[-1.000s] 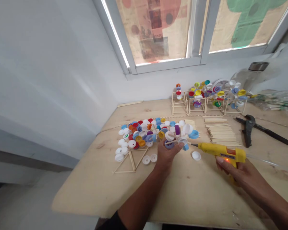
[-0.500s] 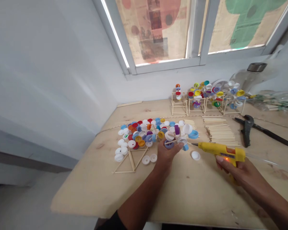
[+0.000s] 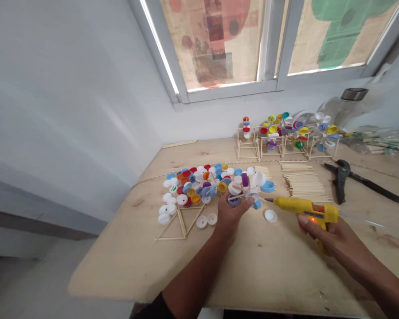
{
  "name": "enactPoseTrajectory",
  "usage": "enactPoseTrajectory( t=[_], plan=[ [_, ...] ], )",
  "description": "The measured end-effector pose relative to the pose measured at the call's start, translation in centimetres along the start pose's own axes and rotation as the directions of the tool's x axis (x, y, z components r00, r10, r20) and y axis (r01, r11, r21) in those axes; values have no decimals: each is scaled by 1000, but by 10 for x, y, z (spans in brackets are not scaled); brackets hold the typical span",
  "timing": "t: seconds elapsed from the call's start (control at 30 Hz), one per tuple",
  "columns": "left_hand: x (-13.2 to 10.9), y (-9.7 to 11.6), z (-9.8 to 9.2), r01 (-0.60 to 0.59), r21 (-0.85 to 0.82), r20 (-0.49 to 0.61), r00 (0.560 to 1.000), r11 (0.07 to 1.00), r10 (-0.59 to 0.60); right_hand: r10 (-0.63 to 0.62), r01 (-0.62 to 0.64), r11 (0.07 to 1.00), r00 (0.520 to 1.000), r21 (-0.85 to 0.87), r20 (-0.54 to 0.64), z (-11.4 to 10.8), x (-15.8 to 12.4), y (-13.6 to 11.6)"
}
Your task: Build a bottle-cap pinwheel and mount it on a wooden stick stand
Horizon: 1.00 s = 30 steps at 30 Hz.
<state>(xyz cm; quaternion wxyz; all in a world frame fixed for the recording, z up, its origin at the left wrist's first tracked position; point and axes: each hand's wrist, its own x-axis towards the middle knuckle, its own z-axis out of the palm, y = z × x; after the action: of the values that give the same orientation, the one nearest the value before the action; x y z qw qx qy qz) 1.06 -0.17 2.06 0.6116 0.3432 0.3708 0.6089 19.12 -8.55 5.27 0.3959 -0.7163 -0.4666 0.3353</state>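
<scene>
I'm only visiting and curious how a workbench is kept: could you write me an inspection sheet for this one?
Surface: pale wooden tabletop, with knots and marks.
Job's things: bottle-cap wheel; yellow glue gun, its orange light lit, nozzle close to the wheel.
Clutter: loose caps, stick pile, black tool.
Hands: left hand holds the wheel; right hand grips the glue gun.
Cables: twisted cord across the table; what it serves cannot be told.
Surroundings: window with covered panes; capped wheels on stick frames near the wall.
</scene>
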Motion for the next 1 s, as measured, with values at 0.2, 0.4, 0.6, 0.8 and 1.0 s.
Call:
enactPoseTrajectory(
  t=[0.2,0.4,0.6,0.8,1.0],
  plan=[
    [1,2,0,14,15,12,1000,1000,-14,-12,12,1000,998,0,60,-1,3,4],
    [3,0,-2,24,-14,0,1000,1000,-24,61,-64,996,997,60,37,-6,-1,-4],
    [3,0,-2,32,-34,-22,999,999,-33,46,-53,993,997,102,69,-14,-1,-8],
    [3,2,-1,29,-69,-24,999,997,-31,-61,62,998,994,-14,87,-11,4,12],
    [3,2,-2,65,-95,-15,998,993,-67,-6,3,998,999,68,37,-4,-2,2]
  ],
)
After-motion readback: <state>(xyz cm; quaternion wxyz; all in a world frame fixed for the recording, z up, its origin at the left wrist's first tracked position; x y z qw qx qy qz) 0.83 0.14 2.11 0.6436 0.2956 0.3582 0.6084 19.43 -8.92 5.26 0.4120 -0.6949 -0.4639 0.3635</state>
